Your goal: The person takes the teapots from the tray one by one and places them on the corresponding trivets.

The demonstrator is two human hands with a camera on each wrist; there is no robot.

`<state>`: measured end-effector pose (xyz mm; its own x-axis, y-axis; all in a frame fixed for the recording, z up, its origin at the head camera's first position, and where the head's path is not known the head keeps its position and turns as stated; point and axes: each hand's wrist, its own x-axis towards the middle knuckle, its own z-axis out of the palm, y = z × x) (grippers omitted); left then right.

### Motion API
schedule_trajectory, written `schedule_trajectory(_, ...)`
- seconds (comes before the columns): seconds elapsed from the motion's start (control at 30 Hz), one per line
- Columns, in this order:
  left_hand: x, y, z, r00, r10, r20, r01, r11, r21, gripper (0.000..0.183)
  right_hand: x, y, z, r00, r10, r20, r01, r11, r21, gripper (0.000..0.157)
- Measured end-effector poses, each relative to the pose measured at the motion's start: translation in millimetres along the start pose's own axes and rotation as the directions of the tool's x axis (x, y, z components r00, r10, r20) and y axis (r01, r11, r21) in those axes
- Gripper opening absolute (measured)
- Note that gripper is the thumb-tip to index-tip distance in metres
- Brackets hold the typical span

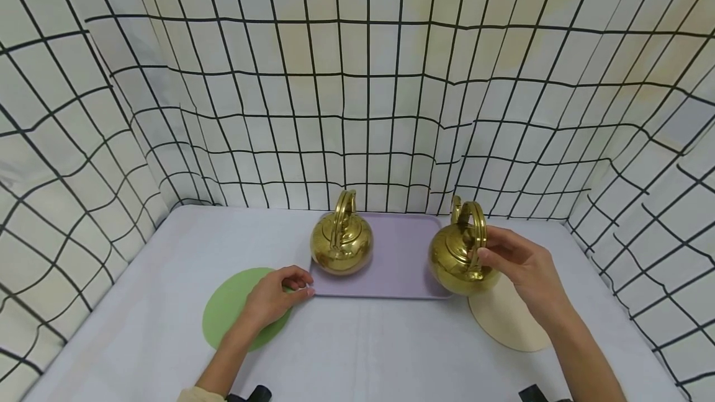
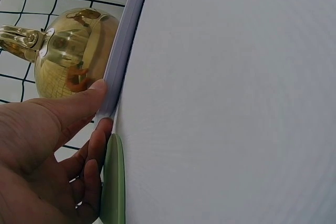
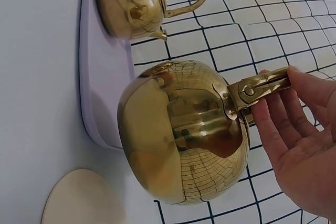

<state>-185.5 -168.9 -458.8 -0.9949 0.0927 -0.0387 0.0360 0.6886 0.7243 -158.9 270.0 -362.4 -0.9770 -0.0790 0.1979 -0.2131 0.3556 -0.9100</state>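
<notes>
- Right at the bottom edge, a pale sleeve (image 1: 200,396) and a black wrist device (image 1: 260,393) are picked up on the left, with a second wrist device (image 1: 532,393) caught on the right.
- Up we go, and the white-covered counter (image 1: 357,346) is spread across the foreground.
- To the left, a green disc (image 1: 221,309) is laid flat, partly covered by the left forearm (image 1: 237,340).
- Over on the right, a cream disc (image 1: 519,327) is laid out, its far side hidden by brass and fingers.
- Here's the left hand (image 1: 276,296): the near left corner of the lilac tray (image 1: 399,265) is pinched between its thumb and fingers.
- And the right hand (image 1: 519,265) is busy: the arched handle (image 3: 262,88) of the right kettle (image 1: 449,253) is gripped between thumb and fingers.
- That gleaming kettle is seemingly held up off the surface, at the tray's right end, with part of the cream disc overlapped in the head view.
- Across the tray, the left kettle (image 1: 342,247) is stood upright on the left end, its handle raised.
- Farthest back, a white wall (image 1: 385,98) is criss-crossed by black grid lines.
</notes>
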Motion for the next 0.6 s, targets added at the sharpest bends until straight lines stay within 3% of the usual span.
schedule_trajectory(0.6, -0.2, 0.1, 0.3, 1.000, -0.012, 0.003, 0.012, 1.000, -0.003, 0.015, -9, 1, -14.5, 1.000, 0.002, -0.019, -0.002, 1.000, 0.009, 0.045)
